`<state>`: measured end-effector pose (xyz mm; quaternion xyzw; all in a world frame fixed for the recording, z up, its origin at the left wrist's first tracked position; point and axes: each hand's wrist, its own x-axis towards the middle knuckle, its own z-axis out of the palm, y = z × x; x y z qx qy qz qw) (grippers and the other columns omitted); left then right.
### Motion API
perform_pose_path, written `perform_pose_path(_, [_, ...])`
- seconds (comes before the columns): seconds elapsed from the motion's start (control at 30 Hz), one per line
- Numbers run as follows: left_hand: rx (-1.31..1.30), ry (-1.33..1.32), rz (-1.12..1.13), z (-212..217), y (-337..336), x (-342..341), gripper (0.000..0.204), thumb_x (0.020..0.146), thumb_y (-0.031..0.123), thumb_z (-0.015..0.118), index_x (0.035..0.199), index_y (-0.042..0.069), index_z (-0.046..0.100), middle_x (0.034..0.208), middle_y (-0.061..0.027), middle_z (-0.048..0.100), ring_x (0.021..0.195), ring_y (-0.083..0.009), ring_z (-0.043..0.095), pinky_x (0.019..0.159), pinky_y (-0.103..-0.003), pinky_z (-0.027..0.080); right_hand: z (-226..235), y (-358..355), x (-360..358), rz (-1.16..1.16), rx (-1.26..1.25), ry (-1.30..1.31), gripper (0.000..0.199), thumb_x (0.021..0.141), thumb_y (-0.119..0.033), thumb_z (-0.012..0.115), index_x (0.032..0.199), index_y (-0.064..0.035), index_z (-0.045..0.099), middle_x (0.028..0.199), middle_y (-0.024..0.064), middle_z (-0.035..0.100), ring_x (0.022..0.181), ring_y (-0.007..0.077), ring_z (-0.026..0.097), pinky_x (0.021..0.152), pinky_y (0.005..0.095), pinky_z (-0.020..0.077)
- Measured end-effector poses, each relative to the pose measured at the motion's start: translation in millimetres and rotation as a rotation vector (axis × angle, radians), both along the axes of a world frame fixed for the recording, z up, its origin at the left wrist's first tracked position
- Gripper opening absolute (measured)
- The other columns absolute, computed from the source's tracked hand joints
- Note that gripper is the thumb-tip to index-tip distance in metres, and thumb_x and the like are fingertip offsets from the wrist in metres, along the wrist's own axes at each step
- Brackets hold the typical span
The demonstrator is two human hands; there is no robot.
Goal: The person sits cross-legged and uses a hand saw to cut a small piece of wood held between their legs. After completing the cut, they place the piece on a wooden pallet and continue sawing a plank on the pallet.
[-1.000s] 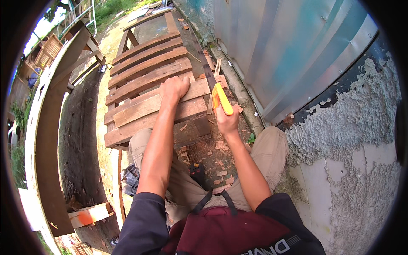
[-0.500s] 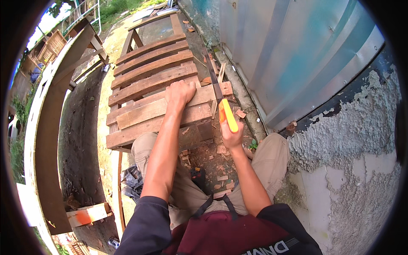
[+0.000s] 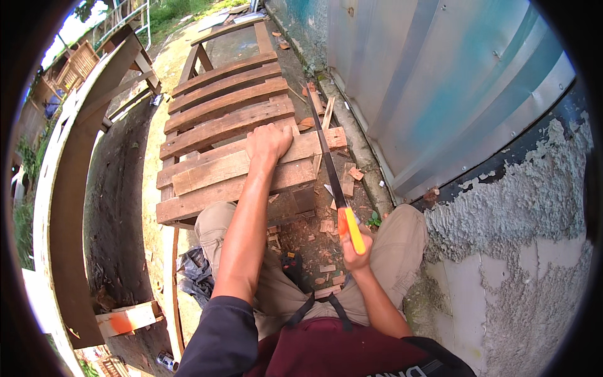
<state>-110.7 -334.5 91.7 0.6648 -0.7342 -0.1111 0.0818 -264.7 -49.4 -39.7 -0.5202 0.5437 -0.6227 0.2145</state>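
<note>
My left hand (image 3: 269,144) is closed over a loose wooden plank (image 3: 210,173), its fingers curled at the far edge. The plank lies across a slatted wooden pallet-like frame (image 3: 232,114), and its right end juts past the frame's side. In my right hand (image 3: 358,252) is a handsaw (image 3: 331,173) with a yellow and orange handle. Its long dark blade crosses the plank close to the right end, with the tip pointing away from me. The handle is drawn back low, near my right knee.
Wood offcuts (image 3: 327,226) and chips lie on the ground between my legs. A corrugated metal sheet (image 3: 433,81) and a rough wall (image 3: 502,201) rise on the right. At the left stands a long wooden piece (image 3: 69,220). A black plastic bag (image 3: 196,273) lies by my left leg.
My right hand has pulled the handsaw back toward me and slightly right, so more of the blade now shows on my side of the plank. The left hand stays on the plank.
</note>
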Motion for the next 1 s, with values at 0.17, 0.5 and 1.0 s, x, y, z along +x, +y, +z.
perform_pose_path(0.17, [0.006,-0.023,-0.037,4.7,-7.4,-3.6,0.063,0.092,0.046,0.043,0.117,-0.004,0.072,0.118,-0.0311,0.068,0.117,-0.0417,0.065,0.106,-0.049,0.045,68.6,-134.0,9.7,-0.051,-0.010,-0.094,0.025,0.084,-0.010,0.064,0.066,0.0019,0.053,0.054,0.0157,0.052,0.046,0.0254,0.052,0.048,0.0401,0.0385])
perform_pose_path(0.5, [-0.015,-0.014,0.020,-3.4,-2.0,3.7,0.062,0.090,0.045,0.044,0.112,-0.004,0.073,0.115,-0.0313,0.069,0.115,-0.0417,0.066,0.104,-0.049,0.047,-33.6,77.5,3.7,0.105,0.061,-0.023,0.012,0.080,-0.010,0.058,0.073,0.0000,0.062,0.060,0.0131,0.056,0.052,0.0325,0.060,0.051,0.0415,0.0477])
perform_pose_path(1.0, [0.007,-0.011,0.021,-5.3,-5.2,4.5,0.061,0.090,0.043,0.045,0.112,-0.005,0.074,0.118,-0.0279,0.070,0.117,-0.0386,0.066,0.106,-0.049,0.044,-38.6,95.4,2.6,0.125,0.057,0.024,0.007,0.079,-0.007,0.061,0.075,0.0002,0.060,0.062,0.0143,0.057,0.051,0.0344,0.059,0.053,0.0420,0.0491])
